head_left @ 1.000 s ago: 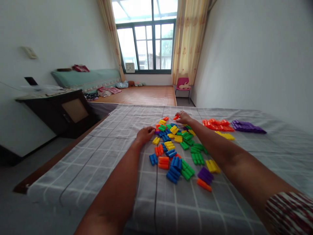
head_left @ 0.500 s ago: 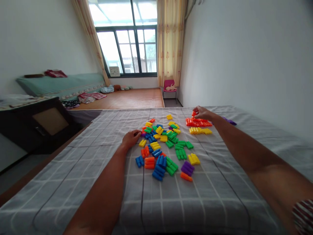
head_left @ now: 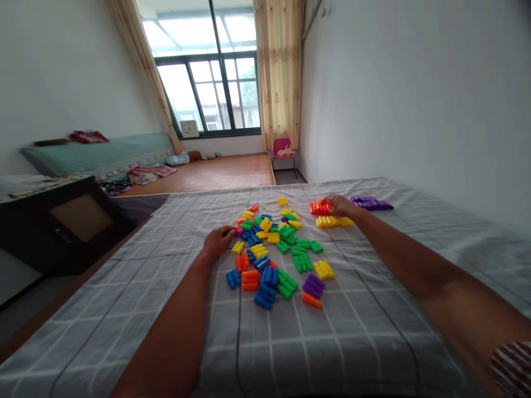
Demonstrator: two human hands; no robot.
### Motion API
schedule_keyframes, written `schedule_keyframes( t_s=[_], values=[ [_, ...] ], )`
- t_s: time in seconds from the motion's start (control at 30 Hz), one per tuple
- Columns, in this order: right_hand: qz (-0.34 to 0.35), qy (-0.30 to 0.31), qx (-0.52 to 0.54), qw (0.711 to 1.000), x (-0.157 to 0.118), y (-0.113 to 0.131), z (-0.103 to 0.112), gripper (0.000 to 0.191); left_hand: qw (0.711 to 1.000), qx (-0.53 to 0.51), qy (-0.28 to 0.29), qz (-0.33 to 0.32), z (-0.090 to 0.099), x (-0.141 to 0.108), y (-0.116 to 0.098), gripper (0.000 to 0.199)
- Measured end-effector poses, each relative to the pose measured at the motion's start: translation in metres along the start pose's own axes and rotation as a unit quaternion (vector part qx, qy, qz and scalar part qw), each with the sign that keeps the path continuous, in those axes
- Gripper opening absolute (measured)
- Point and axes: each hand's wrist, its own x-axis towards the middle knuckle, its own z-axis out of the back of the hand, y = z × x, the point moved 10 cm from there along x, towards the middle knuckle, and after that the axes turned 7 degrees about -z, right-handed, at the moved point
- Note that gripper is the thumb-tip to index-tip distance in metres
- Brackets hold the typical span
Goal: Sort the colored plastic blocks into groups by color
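My right hand (head_left: 341, 205) is low over a row of orange-red plastic blocks (head_left: 319, 208), its fingers closed around an orange block that they partly hide. Just nearer lies a row of yellow blocks (head_left: 332, 221), and a purple row (head_left: 371, 203) lies beyond my right wrist. At the left edge of a mixed pile, my left hand (head_left: 219, 241) rests with its fingers curled together. A purple block (head_left: 238, 232) is right by those fingertips; whether they grip it is hard to see. The pile holds green blocks (head_left: 302, 262), blue blocks (head_left: 265, 294) and other colours.
A grey checked cloth (head_left: 357, 331) covers the surface under the blocks. Nearer me lie a purple block (head_left: 314, 285) and an orange block (head_left: 311, 300). A dark cabinet (head_left: 74, 215) stands left, a pink chair (head_left: 282, 148) at the back, and a white wall runs along the right.
My right hand has come down with the orange block, from above the orange row onto it. The purple row shows more fully now. My left hand stays beside the pile; the view has shifted slightly.
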Motion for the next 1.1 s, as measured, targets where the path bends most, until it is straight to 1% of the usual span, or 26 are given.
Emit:
schedule_keyframes(
  t_s=[0.17, 0.23, 0.27, 0.33, 0.37, 0.43, 0.5, 0.57, 0.6, 0.67, 0.77, 0.83, 0.9, 0.97, 1.0, 1.1],
  values=[
    [-0.03, -0.037, 0.043, 0.998, -0.006, -0.016, 0.011, 0.028, 1.0, 0.005, 0.001, 0.0, -0.001, 0.0, 0.0, 0.038],
    [-0.04, -0.051, 0.047, 0.997, -0.006, -0.013, 0.016, 0.024, 1.0, 0.003, -0.001, 0.003, -0.001, 0.0, 0.0, 0.038],
    [-0.04, -0.061, 0.053, 0.996, -0.005, -0.007, 0.02, 0.023, 1.0, 0.002, -0.001, 0.005, -0.001, 0.0, -0.001, 0.037],
    [-0.022, -0.087, 0.074, 0.993, 0.0, 0.018, 0.03, 0.023, 1.0, -0.002, -0.002, 0.008, -0.001, -0.001, -0.003, 0.036],
    [-0.001, -0.097, 0.088, 0.991, 0.003, 0.038, 0.035, 0.024, 1.0, -0.003, -0.002, 0.01, 0.0, -0.002, -0.003, 0.036],
    [0.064, -0.089, 0.118, 0.987, 0.01, 0.089, 0.038, 0.024, 1.0, -0.005, -0.003, 0.017, 0.0, -0.003, -0.004, 0.035],
    [0.135, -0.056, 0.131, 0.981, 0.019, 0.147, 0.033, 0.026, 1.0, -0.007, -0.002, 0.023, 0.0, -0.004, -0.004, 0.035],
    [0.183, -0.029, 0.122, 0.975, 0.03, 0.197, 0.023, 0.03, 1.0, -0.008, -0.001, 0.024, -0.001, -0.004, -0.004, 0.035],
    [0.195, -0.023, 0.111, 0.974, 0.037, 0.217, 0.019, 0.033, 1.0, -0.009, -0.001, 0.024, -0.001, -0.004, -0.004, 0.035],
    [0.204, -0.013, 0.083, 0.975, 0.051, 0.249, 0.008, 0.037, 1.0, -0.014, -0.001, 0.022, -0.003, -0.005, -0.003, 0.035],
    [0.201, 0.022, 0.063, 0.977, 0.067, 0.285, -0.005, 0.033, 0.999, -0.027, -0.005, 0.02, -0.004, -0.005, -0.003, 0.035],
    [0.211, 0.059, 0.077, 0.973, 0.069, 0.307, -0.012, 0.03, 0.999, -0.029, -0.007, 0.016, -0.003, -0.005, -0.005, 0.034],
    [0.226, 0.101, 0.085, 0.965, 0.065, 0.325, -0.019, 0.028, 0.999, -0.029, -0.005, 0.018, -0.002, -0.006, -0.007, 0.034],
    [0.228, 0.137, 0.073, 0.961, 0.06, 0.335, -0.027, 0.03, 0.999, -0.031, -0.003, 0.022, -0.001, -0.006, -0.009, 0.033],
    [0.226, 0.153, 0.064, 0.96, 0.059, 0.336, -0.031, 0.034, 0.999, -0.032, -0.003, 0.024, 0.0, -0.006, -0.009, 0.032],
    [0.236, 0.199, 0.071, 0.949, 0.053, 0.333, -0.036, 0.054, 0.999, -0.032, -0.006, 0.026, 0.001, -0.006, -0.01, 0.03]
  ],
)
